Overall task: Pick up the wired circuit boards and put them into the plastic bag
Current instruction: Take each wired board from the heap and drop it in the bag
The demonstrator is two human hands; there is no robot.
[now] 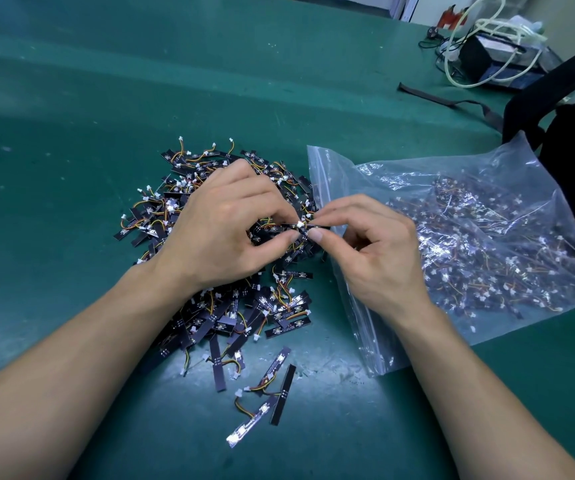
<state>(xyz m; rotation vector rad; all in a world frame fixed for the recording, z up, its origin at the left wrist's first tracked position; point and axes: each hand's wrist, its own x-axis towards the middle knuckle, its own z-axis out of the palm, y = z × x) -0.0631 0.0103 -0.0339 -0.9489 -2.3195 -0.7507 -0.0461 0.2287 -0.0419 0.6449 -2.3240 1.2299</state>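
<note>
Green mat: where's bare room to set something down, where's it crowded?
Bare mat left of the board pile and beyond it, up to the cable box; also the near strip beside the plastic bag. Crowded: pile-to-bag gap, where left hand and right hand pinch a board.

Electronics assembly workshop. A wide bench [71,133] covered in scuffed green matting holds a loose heap of small black wired circuit boards [209,317], each with coloured leads and a white plug. Just right of the heap lies a clear plastic bag [486,237] packed with more. At the far right, a black box [476,60] sits under loops of pale tubing [511,29].
</note>
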